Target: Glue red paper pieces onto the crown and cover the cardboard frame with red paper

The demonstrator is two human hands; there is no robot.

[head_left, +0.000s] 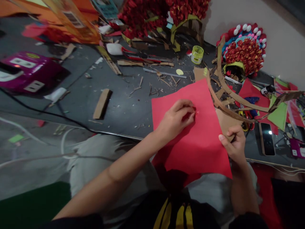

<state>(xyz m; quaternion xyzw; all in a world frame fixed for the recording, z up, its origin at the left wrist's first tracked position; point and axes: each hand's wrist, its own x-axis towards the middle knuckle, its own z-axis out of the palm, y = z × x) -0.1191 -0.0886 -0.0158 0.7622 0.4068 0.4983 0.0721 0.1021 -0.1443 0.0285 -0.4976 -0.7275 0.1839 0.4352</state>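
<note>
A large red paper sheet (202, 146) lies across the table edge and over my lap. My left hand (177, 117) rests over its upper middle, fingertips drawn together in a pinch beside a small shiny spot on the paper. Whatever those fingertips hold, if anything, is too small to make out. At the sheet's right edge, my right hand (234, 143) is closed, its thumb on the paper. Brown cardboard (227, 122) shows between the sheet and that hand; whether the hand touches it, I cannot tell. Curved cardboard strips (238, 97) arch just beyond.
A purple device (30, 73) with a black cable stands at left. Near the table's front lies a cardboard block (102, 104). Farther back are a yellow-lidded jar (197, 55), scraps and red decorated pieces (245, 51). A phone (267, 139) lies at right.
</note>
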